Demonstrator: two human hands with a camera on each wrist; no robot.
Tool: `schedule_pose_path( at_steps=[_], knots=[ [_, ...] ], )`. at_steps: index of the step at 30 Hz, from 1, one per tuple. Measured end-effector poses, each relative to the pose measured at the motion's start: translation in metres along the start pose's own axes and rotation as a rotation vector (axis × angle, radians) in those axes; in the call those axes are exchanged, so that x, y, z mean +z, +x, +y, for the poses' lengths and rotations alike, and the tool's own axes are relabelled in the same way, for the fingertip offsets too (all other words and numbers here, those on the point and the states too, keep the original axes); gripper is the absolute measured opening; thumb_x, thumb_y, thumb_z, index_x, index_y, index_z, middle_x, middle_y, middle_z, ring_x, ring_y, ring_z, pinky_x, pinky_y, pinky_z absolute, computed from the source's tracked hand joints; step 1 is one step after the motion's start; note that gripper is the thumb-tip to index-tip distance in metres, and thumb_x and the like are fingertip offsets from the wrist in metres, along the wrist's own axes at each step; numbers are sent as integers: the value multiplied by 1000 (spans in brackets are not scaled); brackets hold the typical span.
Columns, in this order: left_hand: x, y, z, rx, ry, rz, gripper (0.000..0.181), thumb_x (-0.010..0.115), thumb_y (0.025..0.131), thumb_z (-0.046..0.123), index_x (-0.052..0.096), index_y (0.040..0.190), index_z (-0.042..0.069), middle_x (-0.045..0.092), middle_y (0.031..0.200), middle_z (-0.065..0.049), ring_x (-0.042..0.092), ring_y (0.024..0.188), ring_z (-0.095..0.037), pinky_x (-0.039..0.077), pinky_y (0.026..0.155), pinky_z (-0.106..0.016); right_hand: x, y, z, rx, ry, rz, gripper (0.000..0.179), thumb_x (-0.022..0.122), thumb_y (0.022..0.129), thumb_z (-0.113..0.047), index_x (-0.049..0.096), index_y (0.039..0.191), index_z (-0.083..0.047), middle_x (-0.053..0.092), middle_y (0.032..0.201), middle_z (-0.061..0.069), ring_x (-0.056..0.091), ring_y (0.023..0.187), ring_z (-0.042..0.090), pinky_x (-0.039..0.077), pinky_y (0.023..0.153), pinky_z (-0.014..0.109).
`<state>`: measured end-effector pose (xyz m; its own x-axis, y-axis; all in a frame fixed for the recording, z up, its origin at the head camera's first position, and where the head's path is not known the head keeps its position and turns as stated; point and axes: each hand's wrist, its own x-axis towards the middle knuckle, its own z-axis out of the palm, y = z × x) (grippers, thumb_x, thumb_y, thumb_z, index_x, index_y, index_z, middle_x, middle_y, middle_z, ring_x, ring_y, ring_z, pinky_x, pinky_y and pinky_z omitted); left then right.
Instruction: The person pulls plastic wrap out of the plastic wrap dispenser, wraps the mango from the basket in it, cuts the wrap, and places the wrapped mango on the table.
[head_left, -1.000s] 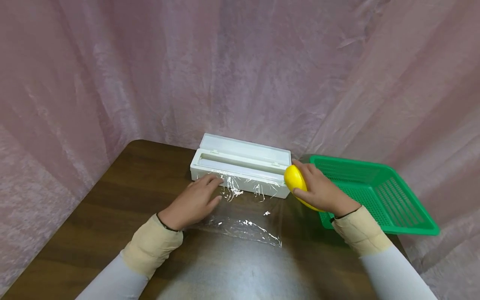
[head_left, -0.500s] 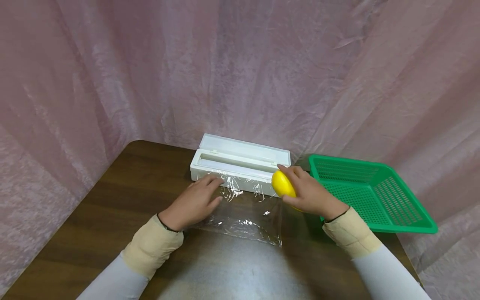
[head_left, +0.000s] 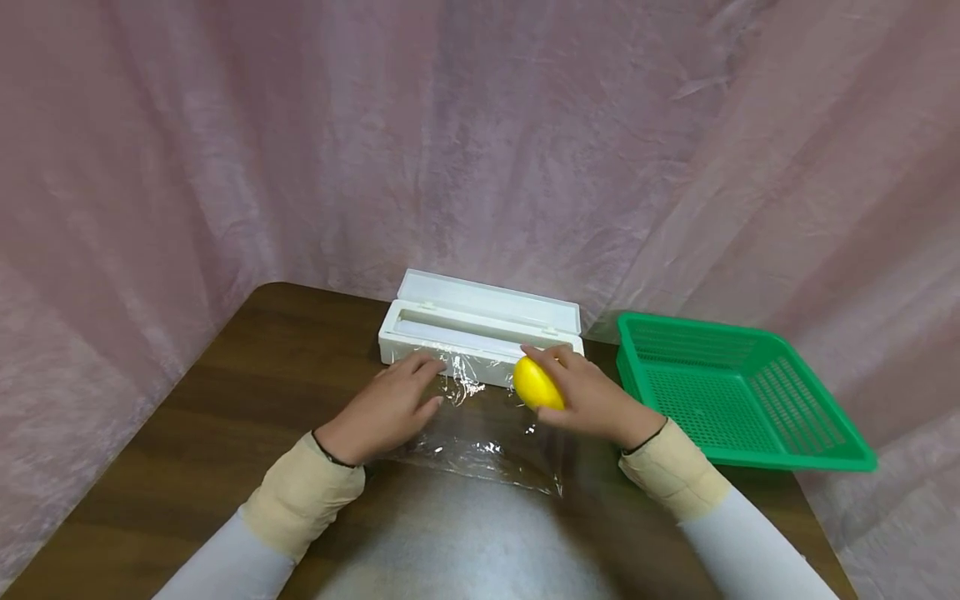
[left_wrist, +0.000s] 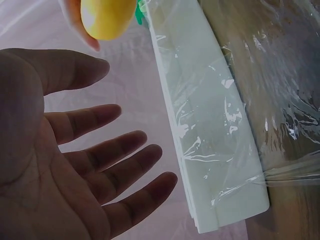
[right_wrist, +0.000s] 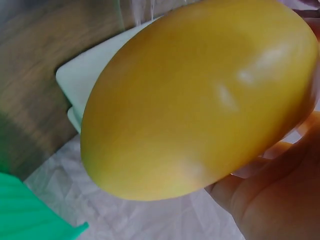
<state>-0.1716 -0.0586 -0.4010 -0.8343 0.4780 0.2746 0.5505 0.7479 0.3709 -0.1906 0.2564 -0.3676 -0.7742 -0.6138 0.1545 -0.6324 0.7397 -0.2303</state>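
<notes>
My right hand grips a smooth yellow oval fruit, mango-like, its thumb and fingers around the sides. In the right wrist view the fruit fills most of the picture. It overlaps the front right of a white cling film dispenser, whose lid is raised. Clear cling film comes out over the dispenser's front and spreads toward the near side. My left hand hovers at the film's left side, its fingers close to the dispenser's front. The left wrist view shows that hand with fingers spread, holding nothing.
To the right, a green perforated plastic basket stands at the table's right edge. The brown wooden table has a shiny reflection near the front. Pink curtains hang behind and beside it.
My right hand has carried the yellow fruit leftward from beside the basket to in front of the dispenser's right half, over the film. The left hand has stayed nearly still.
</notes>
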Motion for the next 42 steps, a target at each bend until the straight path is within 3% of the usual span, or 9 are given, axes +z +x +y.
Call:
schedule_pose_path(
  at_steps=[7,15,26,33,42],
  knots=[
    [0,-2,1,9,14,2,50,66,97,26,55,140,3,56,140,-16,56,131,-33,48,106,-52,10,4,-8,-3,-11,-27,85,71,81,-31,35,156,-12,57,130,11,57,101,25,50,85,40],
    [4,1,2,1,16,-3,50,67,97,26,55,140,3,56,140,-15,56,130,-32,47,107,-51,18,12,-13,-38,1,-36,78,75,78,-34,45,145,-7,60,131,9,58,105,22,50,90,44],
    [8,-2,1,-12,-12,-46,48,67,96,25,57,138,6,59,136,-14,60,124,-30,50,104,-49,39,18,-30,-54,14,-45,79,76,78,-31,46,149,-12,54,130,9,58,97,22,51,80,36],
    [10,-2,2,-2,-16,-45,46,67,97,26,58,138,6,59,136,-12,60,124,-30,50,104,-49,53,22,-35,-69,6,-62,87,78,79,-31,40,155,-10,52,132,11,57,108,24,52,90,39],
    [8,-2,3,8,-21,-45,45,67,97,25,59,137,6,60,133,-13,61,120,-30,51,102,-50,61,34,-37,-88,12,-70,79,78,78,-30,44,147,-11,54,135,6,60,106,21,54,91,38]
  ],
)
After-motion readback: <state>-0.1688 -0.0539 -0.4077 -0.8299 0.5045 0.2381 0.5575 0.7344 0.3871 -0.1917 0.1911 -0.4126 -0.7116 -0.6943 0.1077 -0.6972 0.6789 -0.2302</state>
